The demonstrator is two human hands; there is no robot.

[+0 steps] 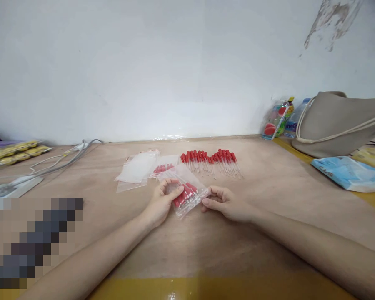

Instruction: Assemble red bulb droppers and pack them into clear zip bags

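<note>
Between my two hands is a clear zip bag [192,202] with several red-topped droppers [190,188] inside. My left hand [162,202] grips the bag's left side, thumb on top over the red bulbs. At the bag's right corner, near its zip edge, my right hand [223,203] pinches the plastic between thumb and fingers. Just behind lies another bag with red-topped droppers [164,168] in it. Loose glass droppers with red bulbs [206,157] lie in a row farther back to the right. A stack of flat clear bags [137,168] rests to the left.
A power strip [21,186] with cables [65,162] and yellow packs [21,152] lie at the left. On the right are drink bottles [276,121], a grey bag [337,123] and a blue packet [346,173]. A wall [143,83] borders the table's back. The lower-left area is pixelated.
</note>
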